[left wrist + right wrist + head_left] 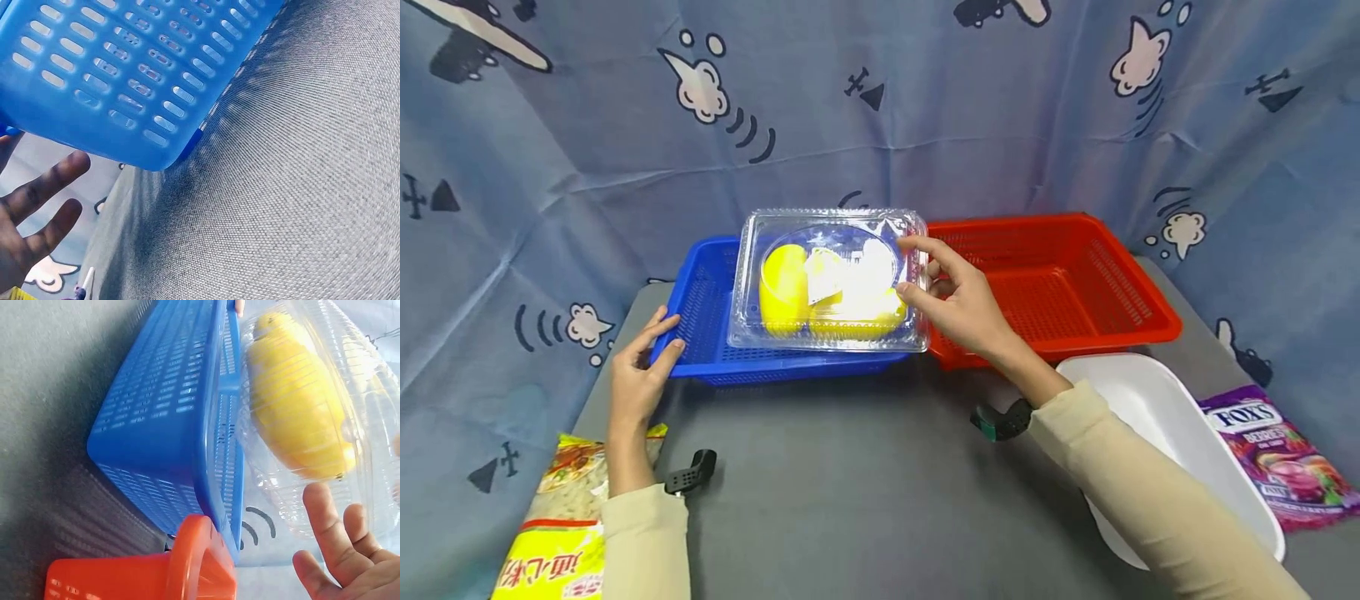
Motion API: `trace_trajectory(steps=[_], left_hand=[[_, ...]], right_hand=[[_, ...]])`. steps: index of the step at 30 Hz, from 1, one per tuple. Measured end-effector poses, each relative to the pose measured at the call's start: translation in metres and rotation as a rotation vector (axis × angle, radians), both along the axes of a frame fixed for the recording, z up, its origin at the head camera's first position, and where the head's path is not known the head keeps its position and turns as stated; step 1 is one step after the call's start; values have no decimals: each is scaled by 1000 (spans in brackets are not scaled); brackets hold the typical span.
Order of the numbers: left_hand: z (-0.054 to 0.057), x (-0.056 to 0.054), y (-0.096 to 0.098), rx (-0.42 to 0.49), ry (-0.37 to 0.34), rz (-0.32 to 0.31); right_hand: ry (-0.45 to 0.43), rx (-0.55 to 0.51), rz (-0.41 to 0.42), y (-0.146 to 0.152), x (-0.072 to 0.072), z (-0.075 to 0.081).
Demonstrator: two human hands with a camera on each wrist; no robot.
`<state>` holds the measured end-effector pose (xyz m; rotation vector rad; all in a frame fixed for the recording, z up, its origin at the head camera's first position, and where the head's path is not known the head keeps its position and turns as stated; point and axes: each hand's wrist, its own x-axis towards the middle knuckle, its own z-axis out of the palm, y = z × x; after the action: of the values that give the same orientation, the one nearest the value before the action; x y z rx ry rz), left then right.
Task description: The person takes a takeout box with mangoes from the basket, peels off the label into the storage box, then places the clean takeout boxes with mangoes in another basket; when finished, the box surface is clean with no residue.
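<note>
Clear plastic clamshell box with a ribbed edge, holding smooth, rounded yellow fruit, is held above the blue rectangular plastic basket, near its right end. The right hand grasps the box by its right end, thumb and index finger set apart along that side. The left hand pinches the basket's left rim, with other fingers spread free behind the wall in the left wrist view.

Thin-walled packaging like this probably flexes, so a broad, light pinch should serve better than a hard squeeze. With the load hanging from one end, keeping the wrist firm and the box near level would help stop the rounded fruit rolling and dragging the far side down. Steady pressure on the blue rim seems wise, as a light basket could slide if bumped. I cannot tell whether the box's underside touches the rim.

Glare whitens part of the glossy lid. Slotted holes pierce the basket's sloping walls; beside it sits a red perforated plastic basket with a rounded, rolled rim. Nearer the right sleeve lies a smooth white oblong tray. The grey tabletop shows a fine woven texture up close.
</note>
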<state>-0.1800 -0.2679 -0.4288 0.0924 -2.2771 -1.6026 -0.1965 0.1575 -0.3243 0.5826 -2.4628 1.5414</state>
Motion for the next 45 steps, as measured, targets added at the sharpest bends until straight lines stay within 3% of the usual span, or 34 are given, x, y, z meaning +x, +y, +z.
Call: trace_trajectory(steps=[14, 22, 31, 45], left_hand=[[3, 3, -1, -1, -18, 30], [6, 3, -1, -6, 1, 48], [7, 4, 0, -19, -1, 54], [8, 8, 9, -21, 20, 46]], right_hand=[[6, 40, -5, 26, 33, 0], [-60, 48, -4, 48, 61, -2], [-74, 56, 35, 62, 97, -17], [-93, 120, 32, 90, 146, -38]])
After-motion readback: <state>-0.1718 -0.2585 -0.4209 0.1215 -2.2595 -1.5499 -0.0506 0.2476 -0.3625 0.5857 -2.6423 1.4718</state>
